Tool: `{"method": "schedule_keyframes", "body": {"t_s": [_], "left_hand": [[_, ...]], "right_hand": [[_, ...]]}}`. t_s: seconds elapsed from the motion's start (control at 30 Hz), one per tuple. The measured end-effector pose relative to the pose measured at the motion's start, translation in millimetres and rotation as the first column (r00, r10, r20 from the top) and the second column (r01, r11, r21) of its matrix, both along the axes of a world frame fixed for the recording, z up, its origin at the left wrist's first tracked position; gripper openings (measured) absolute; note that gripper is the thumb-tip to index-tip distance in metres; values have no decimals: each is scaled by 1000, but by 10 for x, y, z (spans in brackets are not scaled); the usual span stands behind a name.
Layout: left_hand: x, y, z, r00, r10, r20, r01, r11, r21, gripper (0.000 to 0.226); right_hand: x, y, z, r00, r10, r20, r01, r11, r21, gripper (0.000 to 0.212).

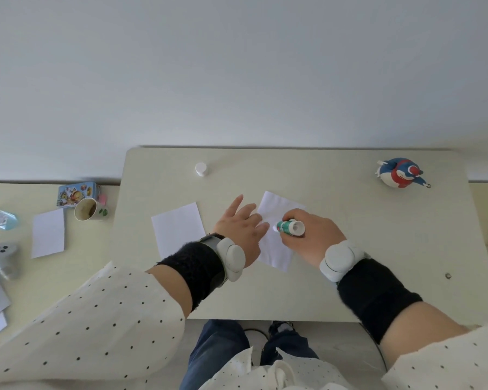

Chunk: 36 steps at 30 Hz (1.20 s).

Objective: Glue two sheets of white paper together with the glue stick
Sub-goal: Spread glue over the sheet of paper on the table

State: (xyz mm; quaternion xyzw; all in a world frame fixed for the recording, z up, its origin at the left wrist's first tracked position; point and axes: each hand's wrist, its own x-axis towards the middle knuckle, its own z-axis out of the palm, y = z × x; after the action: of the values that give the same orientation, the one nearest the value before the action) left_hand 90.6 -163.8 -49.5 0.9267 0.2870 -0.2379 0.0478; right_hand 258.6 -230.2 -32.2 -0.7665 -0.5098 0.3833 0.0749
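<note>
left hand (pixel 244 229): fingers straight and spread, pressing flat on the left edge of a white sheet (pixel 276 235). right hand (pixel 307 233): fingers curled round the glue stick (pixel 289 228), green-and-white, tilted, tip apparently touching that sheet. table (pixel 335 291): pale cream, rounded corners, against a plain white wall. second white sheet (pixel 178 228): flat, just left of the left hand. white cap (pixel 201 168): near the far edge.

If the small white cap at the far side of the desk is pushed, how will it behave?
The white cap looks small and round, so it is probably very light. It seems to stand on one flat end; a gentle push would likely slide it. If tipped on its side, it could roll along the desk.
</note>
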Motion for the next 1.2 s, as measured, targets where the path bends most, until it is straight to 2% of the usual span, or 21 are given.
{"method": "schedule_keyframes", "body": {"t_s": [0.1,0.37,0.7,1.03,1.2], "left_hand": [[-13,-7,24,999,-25,-27,25,1000,1,44],[-103,-72,81,983,-163,-83,162,987,-21,48],[-90,-68,89,972,-177,-152,174,984,-34,50],[-103,-90,76,979,-157,-130,153,988,-37,50],[-119,-121,70,980,-136,-142,131,990,-42,51]], "right_hand": [[-52,52,-3,990,122,66,-119,992,-42,19],[-15,154,-44,961,247,127,-240,968,-70,16],[107,406,-116,972,161,170,-160,987,-16,7],[229,602,-119,971,140,196,-151,988,41,10],[270,600,-91,963,104,249,-133,986,104,18]]}}
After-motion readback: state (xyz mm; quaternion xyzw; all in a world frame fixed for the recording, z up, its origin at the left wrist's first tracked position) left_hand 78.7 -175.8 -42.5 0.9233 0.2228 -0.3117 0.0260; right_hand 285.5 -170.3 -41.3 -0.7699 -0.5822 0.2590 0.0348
